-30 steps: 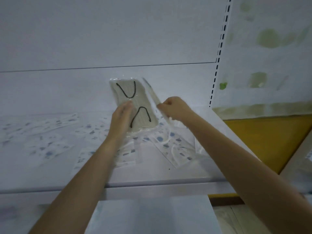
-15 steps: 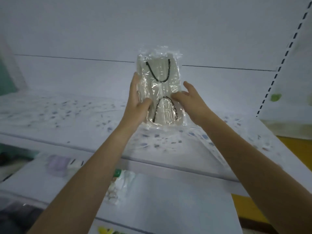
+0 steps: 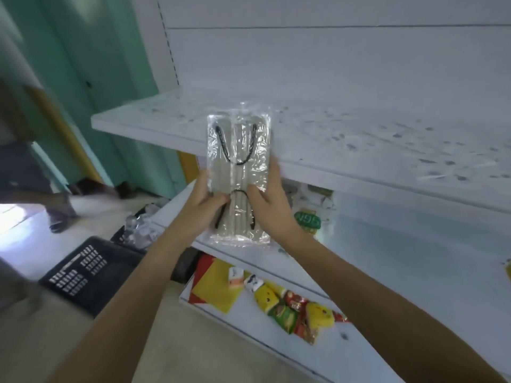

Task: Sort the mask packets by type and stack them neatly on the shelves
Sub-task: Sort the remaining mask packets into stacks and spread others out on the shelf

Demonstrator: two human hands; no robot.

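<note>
Head view: left hand (image 3: 204, 201) and right hand (image 3: 269, 205) grip one mask packet (image 3: 239, 172).
Beyond them patterned packets (image 3: 442, 161) litter the shelf (image 3: 138, 125); sorting seems early.

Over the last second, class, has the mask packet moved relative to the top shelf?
Yes. The mask packet has come from over the top shelf to in front of its front edge, leftward.

clear mask packet (image 3: 239, 172), black ear loops (image 3: 237, 146), white shelf (image 3: 345, 128)

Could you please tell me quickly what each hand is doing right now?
Left hand: holding the clear mask packet by its left edge.
Right hand: holding the same packet by its right edge.
</note>
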